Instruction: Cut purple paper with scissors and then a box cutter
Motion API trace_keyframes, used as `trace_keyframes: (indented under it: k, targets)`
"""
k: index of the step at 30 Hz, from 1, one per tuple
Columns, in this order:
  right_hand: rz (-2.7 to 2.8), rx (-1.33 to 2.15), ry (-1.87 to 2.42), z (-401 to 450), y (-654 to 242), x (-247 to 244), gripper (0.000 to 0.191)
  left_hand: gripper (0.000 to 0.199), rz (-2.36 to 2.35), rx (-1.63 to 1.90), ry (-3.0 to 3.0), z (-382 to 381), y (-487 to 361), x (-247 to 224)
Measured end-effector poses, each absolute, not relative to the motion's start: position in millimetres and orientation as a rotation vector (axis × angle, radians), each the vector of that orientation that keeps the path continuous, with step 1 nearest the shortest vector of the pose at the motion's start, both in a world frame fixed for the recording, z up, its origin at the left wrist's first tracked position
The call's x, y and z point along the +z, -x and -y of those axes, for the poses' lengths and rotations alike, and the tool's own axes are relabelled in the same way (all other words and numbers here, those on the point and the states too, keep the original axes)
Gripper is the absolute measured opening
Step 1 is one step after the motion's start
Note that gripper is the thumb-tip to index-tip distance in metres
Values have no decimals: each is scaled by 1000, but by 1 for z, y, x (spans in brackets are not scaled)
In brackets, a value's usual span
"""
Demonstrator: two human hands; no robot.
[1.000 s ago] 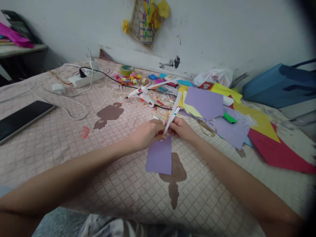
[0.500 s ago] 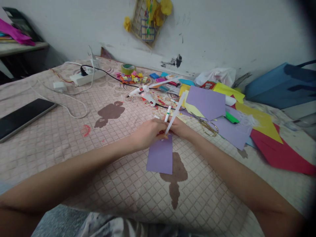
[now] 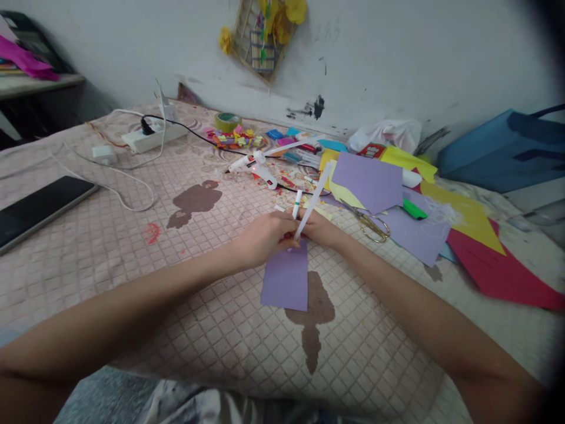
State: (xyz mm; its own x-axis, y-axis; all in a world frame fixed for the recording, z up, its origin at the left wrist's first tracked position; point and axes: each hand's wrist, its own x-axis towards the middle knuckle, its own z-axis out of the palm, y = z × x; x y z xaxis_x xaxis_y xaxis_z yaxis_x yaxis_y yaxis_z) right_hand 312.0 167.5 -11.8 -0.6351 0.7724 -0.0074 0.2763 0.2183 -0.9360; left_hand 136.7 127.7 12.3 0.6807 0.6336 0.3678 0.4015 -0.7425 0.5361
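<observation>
My left hand (image 3: pixel 269 235) and my right hand (image 3: pixel 314 227) meet at the middle of the cloth, fingers closed together. Between them a translucent white stick (image 3: pixel 314 203) slants up to the right, and a white marker with a green band (image 3: pixel 297 204) stands up beside it. Which fingers grip which item is hard to tell, as they overlap. Just below my hands a purple paper piece (image 3: pixel 286 280) lies on the cloth, its top edge under my left fingers. Beyond them rests a white glue gun (image 3: pixel 256 166). Gold-handled scissors (image 3: pixel 373 227) lie to the right.
Purple sheets (image 3: pixel 367 181), yellow paper (image 3: pixel 474 221) and red paper (image 3: pixel 498 274) spread over the right side. A phone (image 3: pixel 39 209) and a power strip (image 3: pixel 152 138) with cables are at the left. Green tape (image 3: pixel 228 122) sits near the wall; a blue bag (image 3: pixel 503 153) stands back right.
The view has shifted very slightly. The white marker between my hands has tipped a little to the left; my hands are otherwise in nearly the same pose.
</observation>
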Motion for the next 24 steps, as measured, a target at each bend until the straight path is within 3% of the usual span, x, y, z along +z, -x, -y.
trace_keyframes:
  k: [10, 24]
  targets:
    - [2075, 1323, 974, -166, -313, -10, 18, 4, -826, 753, -2504, -128, -136, 13]
    - [2059, 1207, 1054, -158, -321, -15, 24, 4, -840, 738, -2483, -128, -136, 13]
